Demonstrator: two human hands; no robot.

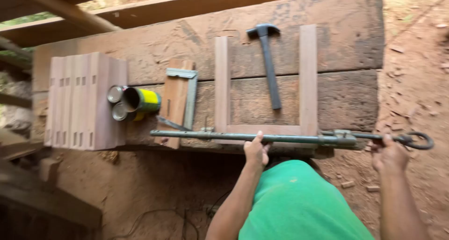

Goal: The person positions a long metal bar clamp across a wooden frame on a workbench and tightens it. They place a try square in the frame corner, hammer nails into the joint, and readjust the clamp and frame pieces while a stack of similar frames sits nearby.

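Note:
A long metal bar clamp [243, 136] lies along the near edge of a wooden workbench [346, 99], pressed against a U-shaped wooden frame [264, 128]. My left hand [256, 151] grips the clamp's bar near its middle, thumb on top. My right hand [388, 155] holds the clamp's screw end by the ring handle [418, 140], off the bench's right edge. A dark hammer [269, 62] rests inside the frame, head away from me.
A stack of slotted wooden boards [84, 99] stands at the bench's left. Beside it lie tin cans, one yellow [140, 100], a wood block [174, 97] and a metal square [189, 97]. Bare dirt ground with wood chips surrounds the bench.

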